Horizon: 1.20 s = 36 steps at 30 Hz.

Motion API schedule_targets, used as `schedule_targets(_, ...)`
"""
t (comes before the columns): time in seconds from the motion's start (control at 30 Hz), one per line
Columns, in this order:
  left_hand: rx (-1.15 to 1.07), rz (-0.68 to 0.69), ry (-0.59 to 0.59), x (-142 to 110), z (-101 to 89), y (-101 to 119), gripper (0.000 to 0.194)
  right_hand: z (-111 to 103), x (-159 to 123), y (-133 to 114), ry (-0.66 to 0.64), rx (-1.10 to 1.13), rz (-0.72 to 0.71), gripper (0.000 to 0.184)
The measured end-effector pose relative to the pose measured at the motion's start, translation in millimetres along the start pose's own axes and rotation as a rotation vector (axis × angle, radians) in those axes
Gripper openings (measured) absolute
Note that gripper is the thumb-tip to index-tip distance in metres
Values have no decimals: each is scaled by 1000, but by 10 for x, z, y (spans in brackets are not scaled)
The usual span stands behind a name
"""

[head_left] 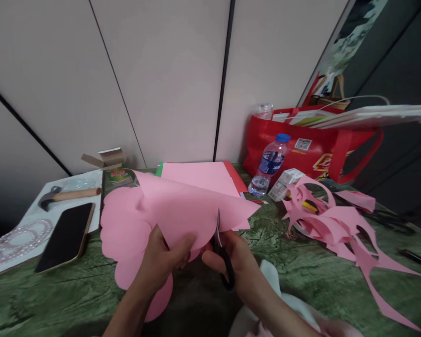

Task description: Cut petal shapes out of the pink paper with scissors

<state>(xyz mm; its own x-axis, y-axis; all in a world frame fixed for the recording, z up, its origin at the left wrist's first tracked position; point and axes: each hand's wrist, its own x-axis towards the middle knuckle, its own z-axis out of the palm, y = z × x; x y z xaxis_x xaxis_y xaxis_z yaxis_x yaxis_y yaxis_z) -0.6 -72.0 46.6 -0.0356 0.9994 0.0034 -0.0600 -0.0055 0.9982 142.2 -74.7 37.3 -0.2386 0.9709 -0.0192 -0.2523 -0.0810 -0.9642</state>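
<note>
Bench (312, 290): pink paper (185, 201) above it, looks light, floppy, easily creased; best pinched near the cut. Left hand (166, 252): grip pinching paper's near edge. Right hand (240, 255): grip around scissors' (227, 267) handles, blades at paper.

Both forearms come in from the bottom and lean toward each other. The left hand (170, 250) is closed in a pinch, thumb lying on top and pointing inward. The right hand (228, 257) is near it, with its fingers curled and its thumb bent toward the left hand.
</note>
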Motion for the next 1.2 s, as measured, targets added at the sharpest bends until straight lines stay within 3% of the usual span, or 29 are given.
schedule_targets(1.2, -43, 21, 10, 24, -31, -16, 25, -25, 1, 71, 17, -16, 22, 33)
